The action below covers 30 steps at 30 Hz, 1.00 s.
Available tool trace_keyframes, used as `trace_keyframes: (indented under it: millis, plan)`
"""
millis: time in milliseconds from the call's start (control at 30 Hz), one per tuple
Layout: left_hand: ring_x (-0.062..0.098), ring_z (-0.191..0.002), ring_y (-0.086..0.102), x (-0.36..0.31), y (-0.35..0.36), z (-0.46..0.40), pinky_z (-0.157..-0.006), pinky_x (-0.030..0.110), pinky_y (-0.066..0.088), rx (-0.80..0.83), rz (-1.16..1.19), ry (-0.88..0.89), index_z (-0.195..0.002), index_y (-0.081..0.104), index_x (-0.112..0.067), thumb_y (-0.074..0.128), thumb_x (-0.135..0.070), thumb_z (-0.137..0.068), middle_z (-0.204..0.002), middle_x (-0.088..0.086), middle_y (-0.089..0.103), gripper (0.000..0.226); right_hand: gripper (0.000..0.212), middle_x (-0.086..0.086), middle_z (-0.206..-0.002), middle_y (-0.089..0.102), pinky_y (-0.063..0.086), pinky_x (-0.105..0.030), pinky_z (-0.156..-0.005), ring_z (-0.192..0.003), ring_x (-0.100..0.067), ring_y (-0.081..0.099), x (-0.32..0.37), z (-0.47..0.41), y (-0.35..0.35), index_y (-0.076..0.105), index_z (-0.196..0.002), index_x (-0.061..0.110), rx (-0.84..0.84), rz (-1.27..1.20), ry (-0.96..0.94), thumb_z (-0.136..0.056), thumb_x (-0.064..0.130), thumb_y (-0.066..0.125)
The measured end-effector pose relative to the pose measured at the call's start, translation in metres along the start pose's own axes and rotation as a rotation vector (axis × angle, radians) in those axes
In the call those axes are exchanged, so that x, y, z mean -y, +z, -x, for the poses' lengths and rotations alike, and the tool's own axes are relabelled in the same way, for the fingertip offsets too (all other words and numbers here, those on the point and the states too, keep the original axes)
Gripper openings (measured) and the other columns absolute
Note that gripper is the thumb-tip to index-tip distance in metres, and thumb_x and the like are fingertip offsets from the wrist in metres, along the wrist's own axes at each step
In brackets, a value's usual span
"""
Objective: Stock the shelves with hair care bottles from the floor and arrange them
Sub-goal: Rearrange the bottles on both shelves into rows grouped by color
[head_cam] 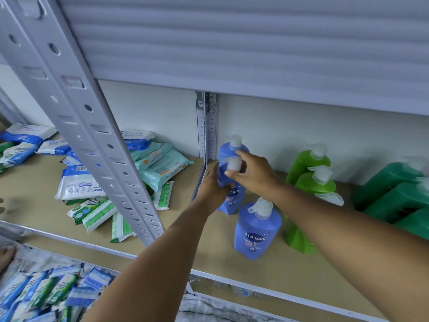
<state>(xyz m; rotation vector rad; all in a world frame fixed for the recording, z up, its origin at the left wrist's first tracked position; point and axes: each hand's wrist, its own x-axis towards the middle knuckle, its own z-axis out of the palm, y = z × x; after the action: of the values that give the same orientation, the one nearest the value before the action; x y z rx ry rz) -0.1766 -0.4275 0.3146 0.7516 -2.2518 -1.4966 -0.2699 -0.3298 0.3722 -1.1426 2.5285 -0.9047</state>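
Note:
Three blue Sunsilk pump bottles stand in a row on the wooden shelf (274, 270). The middle blue bottle (233, 201) is gripped at its left side by my left hand (212, 189). My right hand (254, 174) has its fingers around that bottle's white pump head. Behind it stands the rear blue bottle (228, 149), close to the back wall. The front blue bottle (256, 233) stands free nearer the shelf edge. To the right is a row of light green pump bottles (311, 180), partly hidden by my right forearm.
Dark green bottles (394, 194) fill the far right of the shelf. A white slotted upright (99, 145) crosses the left. Beyond it lie wet wipe packs (160, 166) in a loose pile. More packs (46, 296) lie on the lower level. An upper shelf (232, 54) overhangs.

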Motion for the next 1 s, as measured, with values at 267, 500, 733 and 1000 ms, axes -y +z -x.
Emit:
trace_keyframes:
  millis: [267,500,733,1000]
  plan:
    - [0.011,-0.091,0.056,0.003,0.006,0.001,-0.073,0.013,0.044,-0.049,0.171,-0.095,-0.121,0.043,-0.033,0.052,-0.003,-0.092,-0.104,-0.007,0.059,0.042,0.051,-0.004,-0.115,0.064,0.048,-0.040,-0.093,-0.101,-0.023,0.061,-0.025,0.005,-0.004,0.049,-0.129,0.021,0.228,-0.056,0.179,-0.082,0.014,0.066]
    - [0.015,-0.097,0.056,0.004,0.005,-0.002,-0.088,0.028,0.046,-0.067,0.211,-0.157,-0.119,0.045,-0.038,0.049,-0.003,-0.093,-0.110,-0.003,0.060,0.044,0.045,-0.002,-0.104,0.064,0.046,-0.031,-0.086,-0.097,-0.022,0.060,-0.029,0.003,0.007,0.052,-0.123,0.016,0.139,-0.179,0.152,-0.082,0.008,0.068]
    - [0.018,-0.101,0.057,0.005,0.002,-0.007,-0.087,0.030,0.046,-0.075,0.225,-0.144,-0.135,0.045,-0.026,0.048,-0.001,-0.093,-0.116,0.001,0.060,0.049,0.044,-0.009,-0.108,0.066,0.049,-0.039,-0.091,-0.100,-0.027,0.061,-0.031,-0.002,0.012,0.053,-0.121,0.017,0.108,-0.150,0.142,-0.081,0.014,0.069]
    - [0.003,-0.092,0.054,-0.008,0.003,0.017,-0.068,0.001,0.037,-0.056,0.055,-0.025,-0.139,0.037,-0.020,0.047,0.002,-0.091,-0.117,0.001,0.053,0.054,0.041,-0.004,-0.118,0.063,0.041,-0.023,-0.086,-0.107,-0.016,0.059,-0.037,0.011,0.003,0.052,-0.129,0.013,0.107,-0.263,0.184,-0.089,0.014,0.062]
